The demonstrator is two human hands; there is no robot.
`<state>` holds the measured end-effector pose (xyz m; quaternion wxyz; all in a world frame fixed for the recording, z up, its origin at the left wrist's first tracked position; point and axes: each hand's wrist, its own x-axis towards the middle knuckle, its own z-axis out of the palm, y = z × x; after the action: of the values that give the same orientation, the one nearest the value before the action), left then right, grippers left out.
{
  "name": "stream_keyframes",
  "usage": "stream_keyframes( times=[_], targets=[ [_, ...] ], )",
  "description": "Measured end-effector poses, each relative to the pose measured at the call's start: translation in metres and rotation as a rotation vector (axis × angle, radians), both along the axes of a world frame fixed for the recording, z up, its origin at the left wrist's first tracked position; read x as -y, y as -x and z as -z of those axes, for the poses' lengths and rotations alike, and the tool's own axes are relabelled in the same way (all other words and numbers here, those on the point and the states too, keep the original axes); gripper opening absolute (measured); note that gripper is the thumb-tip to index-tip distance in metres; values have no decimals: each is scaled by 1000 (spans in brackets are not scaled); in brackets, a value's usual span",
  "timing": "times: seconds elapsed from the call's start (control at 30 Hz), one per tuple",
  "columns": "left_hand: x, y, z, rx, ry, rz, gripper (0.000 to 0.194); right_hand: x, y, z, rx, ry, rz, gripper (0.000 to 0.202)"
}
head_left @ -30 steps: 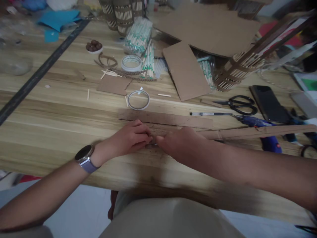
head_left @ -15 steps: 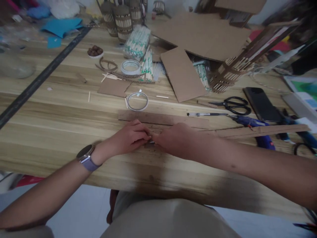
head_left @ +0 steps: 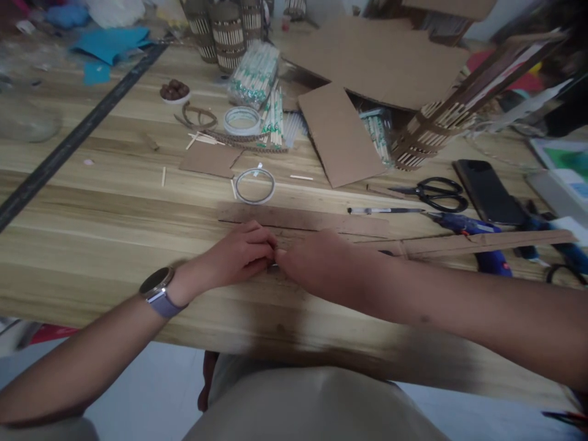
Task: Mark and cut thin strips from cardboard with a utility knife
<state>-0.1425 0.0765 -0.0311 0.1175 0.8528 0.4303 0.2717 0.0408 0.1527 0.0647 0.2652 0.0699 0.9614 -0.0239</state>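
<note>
My left hand (head_left: 243, 251), with a watch (head_left: 157, 282) on its wrist, rests low on the wooden table (head_left: 92, 263), its fingers bent and closed. Against its fingertips sits my right hand (head_left: 316, 260), also closed. Something small and shiny shows between the two hands, too hidden to name. Just beyond them a flat cardboard strip (head_left: 303, 218) lies across the table. A longer cardboard strip (head_left: 487, 242) runs out to the right from behind my right forearm, over a blue glue gun (head_left: 493, 260).
Behind the strip lie a tape ring (head_left: 255, 185), a pen (head_left: 386, 211), scissors (head_left: 436, 193) and a phone (head_left: 489, 190). Farther back are a tape roll (head_left: 241, 120), packed sticks (head_left: 255, 73), cardboard sheets (head_left: 342, 135) and a stick-and-cardboard model (head_left: 418, 135). A dark bar (head_left: 82, 131) crosses the left side.
My right hand has shifted slightly left, and its forearm sits a little lower. A dark end now peeks out above that forearm. My left hand has barely moved.
</note>
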Motion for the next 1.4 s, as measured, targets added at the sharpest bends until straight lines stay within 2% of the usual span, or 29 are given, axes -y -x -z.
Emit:
stream_keyframes(
  times=[0.2,0.43,0.6,0.77,0.9,1.17,1.4],
  targets=[
    [1,0,-1,-36,-26,34,20,2,3,-11,68,-10,-17,25],
    [0,-3,-3,-36,-92,8,21,-11,-20,-1,104,-129,-21,33],
    [0,-2,-2,-26,-27,-9,23,-22,-32,0,76,-162,-30,25],
    [0,0,3,5,-17,-19,21,-14,-23,6,-31,-99,-12,30],
    [0,-1,1,-12,-23,-25,25,-6,-11,7,-33,-60,27,29],
    [0,0,-1,-15,-19,-2,20,-7,-6,3,-21,0,5,25],
    [1,0,-1,2,-20,-5,16,-6,-5,11,-46,4,-34,29]
  ],
)
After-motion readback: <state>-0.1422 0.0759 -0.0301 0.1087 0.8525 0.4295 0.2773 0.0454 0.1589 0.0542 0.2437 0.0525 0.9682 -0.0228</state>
